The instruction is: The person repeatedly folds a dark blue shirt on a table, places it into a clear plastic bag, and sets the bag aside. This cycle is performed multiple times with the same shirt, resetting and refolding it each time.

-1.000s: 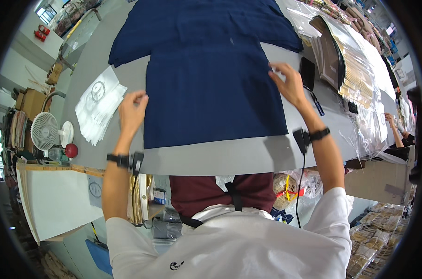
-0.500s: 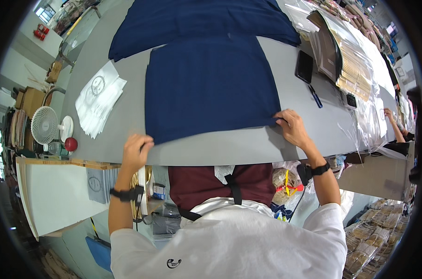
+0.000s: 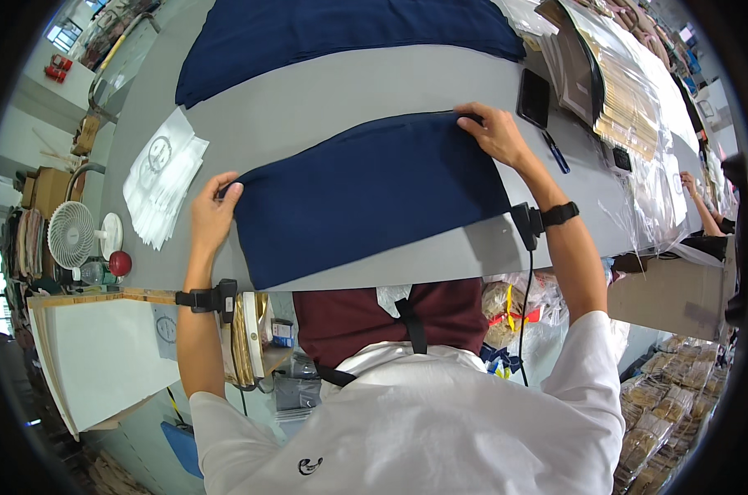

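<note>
A navy fabric piece (image 3: 366, 198) lies as a wide, folded band across the front of the grey table (image 3: 333, 82). My left hand (image 3: 217, 210) pinches its far left corner, and my right hand (image 3: 493, 132) grips the far right corner, fingers closed on the edge. More navy fabric (image 3: 341, 29) lies along the back of the table, separated from the held piece by bare grey surface. A black phone (image 3: 533, 97) and a pen (image 3: 556, 152) are just right of my right hand. White printed sheets (image 3: 159, 177) lie left of the fabric.
Stacked papers and plastic sleeves (image 3: 621, 99) fill the table's right side. A white fan (image 3: 73, 231), a red round object (image 3: 119, 262) and a bottle (image 3: 94, 273) stand at left. A co-worker's hand and forearm (image 3: 700, 206) show at far right, and bundled packages (image 3: 663, 396) lie below.
My hands went from empty beside the fabric down to its near corners, then up to the far ones. The front fabric is now a shorter band, apart from the fabric behind.
</note>
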`<state>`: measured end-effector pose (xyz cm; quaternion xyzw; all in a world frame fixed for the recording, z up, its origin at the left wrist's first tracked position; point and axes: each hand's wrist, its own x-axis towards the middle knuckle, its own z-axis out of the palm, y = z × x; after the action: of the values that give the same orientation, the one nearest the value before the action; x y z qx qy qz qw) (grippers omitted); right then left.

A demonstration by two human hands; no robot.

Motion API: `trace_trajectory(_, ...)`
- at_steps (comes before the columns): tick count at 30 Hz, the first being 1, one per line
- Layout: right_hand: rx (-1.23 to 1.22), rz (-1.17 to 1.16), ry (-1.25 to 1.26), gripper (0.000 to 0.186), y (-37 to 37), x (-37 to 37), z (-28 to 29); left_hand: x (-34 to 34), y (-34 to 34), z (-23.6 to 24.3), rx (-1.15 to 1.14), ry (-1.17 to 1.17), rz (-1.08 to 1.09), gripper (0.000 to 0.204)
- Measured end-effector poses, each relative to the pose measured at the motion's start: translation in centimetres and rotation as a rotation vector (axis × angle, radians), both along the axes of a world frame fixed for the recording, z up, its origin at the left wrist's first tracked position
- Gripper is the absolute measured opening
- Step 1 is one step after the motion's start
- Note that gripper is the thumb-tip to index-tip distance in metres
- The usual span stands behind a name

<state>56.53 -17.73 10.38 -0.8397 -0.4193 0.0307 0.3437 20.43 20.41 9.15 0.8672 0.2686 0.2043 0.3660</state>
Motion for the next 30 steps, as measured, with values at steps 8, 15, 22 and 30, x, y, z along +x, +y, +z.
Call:
trace_trajectory(8,-0.343,-0.299,-0.121,0.065,-5.2,-5.5,-2.6,-2.7,-3.0,-2.6,0.187,0.527,0.132,0.067)
trace_trajectory(15,-0.329,-0.292,-0.1,0.062,-5.1,-6.5,-4.2,6.9,-9.2,-1.0,-0.197,-0.084,0.001,0.052)
trace_trajectory(22,-0.237,-0.266,0.034,0.056,-5.3,-6.2,-3.4,11.9,-16.7,0.0,-0.913,-0.079,-0.319,0.04)
trace_trajectory(30,0.291,-0.091,0.296,0.039,1.1,-8.0,2.0,7.9,-14.6,-1.7,-0.756,-0.093,-0.059,0.044)
